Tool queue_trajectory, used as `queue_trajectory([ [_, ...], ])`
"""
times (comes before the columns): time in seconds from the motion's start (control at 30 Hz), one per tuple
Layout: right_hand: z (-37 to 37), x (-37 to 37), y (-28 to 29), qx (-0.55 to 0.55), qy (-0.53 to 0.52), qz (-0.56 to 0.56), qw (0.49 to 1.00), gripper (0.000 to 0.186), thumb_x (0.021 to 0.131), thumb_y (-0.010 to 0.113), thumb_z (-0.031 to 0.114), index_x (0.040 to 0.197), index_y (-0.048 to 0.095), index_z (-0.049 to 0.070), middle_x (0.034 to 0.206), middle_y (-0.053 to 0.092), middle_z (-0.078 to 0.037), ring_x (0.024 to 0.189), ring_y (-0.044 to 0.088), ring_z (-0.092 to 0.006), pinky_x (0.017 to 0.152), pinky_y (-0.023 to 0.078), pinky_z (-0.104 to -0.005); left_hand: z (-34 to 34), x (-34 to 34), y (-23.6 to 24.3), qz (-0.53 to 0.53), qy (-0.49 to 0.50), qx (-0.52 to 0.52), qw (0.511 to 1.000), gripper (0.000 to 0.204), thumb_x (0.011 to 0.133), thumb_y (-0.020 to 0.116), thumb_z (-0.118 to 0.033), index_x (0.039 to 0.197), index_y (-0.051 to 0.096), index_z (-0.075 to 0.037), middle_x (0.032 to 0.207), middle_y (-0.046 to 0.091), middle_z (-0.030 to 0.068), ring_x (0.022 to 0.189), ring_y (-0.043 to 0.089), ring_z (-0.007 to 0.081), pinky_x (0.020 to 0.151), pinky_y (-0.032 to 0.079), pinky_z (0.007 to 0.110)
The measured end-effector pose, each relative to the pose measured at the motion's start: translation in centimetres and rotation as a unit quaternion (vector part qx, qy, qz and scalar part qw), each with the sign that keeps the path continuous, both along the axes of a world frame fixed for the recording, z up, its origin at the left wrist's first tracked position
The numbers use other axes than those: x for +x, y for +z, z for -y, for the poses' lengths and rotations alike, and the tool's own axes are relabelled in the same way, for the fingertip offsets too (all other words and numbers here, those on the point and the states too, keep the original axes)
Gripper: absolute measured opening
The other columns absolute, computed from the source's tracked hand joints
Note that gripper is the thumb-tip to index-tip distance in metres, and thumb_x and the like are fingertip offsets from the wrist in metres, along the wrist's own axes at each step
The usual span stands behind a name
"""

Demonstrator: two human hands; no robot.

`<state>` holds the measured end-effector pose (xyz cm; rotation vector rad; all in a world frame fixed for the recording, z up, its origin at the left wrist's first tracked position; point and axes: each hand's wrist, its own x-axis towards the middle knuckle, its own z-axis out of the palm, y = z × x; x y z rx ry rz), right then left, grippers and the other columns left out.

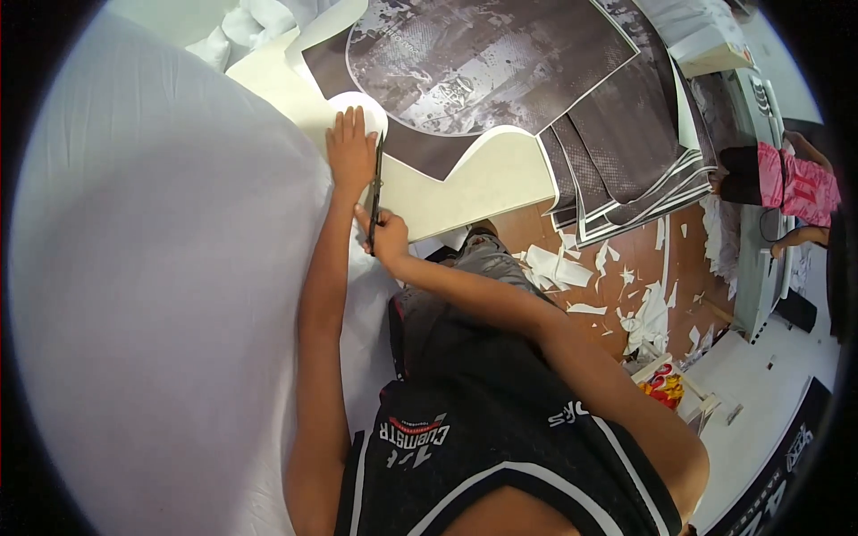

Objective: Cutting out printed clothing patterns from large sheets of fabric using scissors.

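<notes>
A small red and yellow packet (663,384) lay on the floor, near the white paper scraps (572,268).

A cream table (483,183) bears dark printed sheets (500,62) and white fabric (161,268)

Two hands, left hand (350,150) and right hand (388,236), at eleven o'clock; one pair of scissors (375,192) between them; one stack of printed sheets (617,152) at one o'clock; many paper scraps (590,277) at three o'clock
</notes>
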<state>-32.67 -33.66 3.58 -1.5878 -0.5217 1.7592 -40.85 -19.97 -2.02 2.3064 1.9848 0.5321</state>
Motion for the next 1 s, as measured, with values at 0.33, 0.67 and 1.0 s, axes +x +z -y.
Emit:
queue_trajectory([
  [0.33,1.4,4.6,-1.1,-0.009,0.131,0.019,0.991,0.056,0.083,0.073,0.057,0.069,0.051,0.007,0.057,0.051,0.0,0.045,0.054,-0.0092,0.042,0.042,-0.0253,1.6,-0.2,-3.3,0.012,0.054,0.018,0.998,0.051,0.101,0.038,-0.024,0.15,0.037,-0.009,0.157,0.034,0.0078,0.146,0.027,0.026,0.12,0.016,0.051],
  [0.67,-0.6,2.2,-1.0,-0.011,0.041,-0.023,0.999,0.056,0.083,0.072,0.058,0.067,0.049,0.009,0.057,0.048,0.001,0.044,0.052,-0.0103,0.042,0.042,-0.0247,1.3,0.3,-3.0,0.049,0.062,0.004,0.997,0.051,0.099,0.038,-0.024,0.149,0.039,-0.011,0.157,0.034,0.0049,0.147,0.025,0.0241,0.121,0.013,0.05],
  [1.0,-1.8,1.6,-0.7,-0.014,0.002,-0.041,0.999,0.054,0.083,0.073,0.055,0.067,0.048,0.01,0.057,0.047,0.001,0.043,0.05,-0.01,0.041,0.04,-0.0249,0.8,0.4,-2.8,0.128,0.049,-0.012,0.99,0.047,0.099,0.042,-0.024,0.145,0.046,-0.012,0.155,0.039,0.0052,0.147,0.026,0.0254,0.121,0.012,0.049],
])
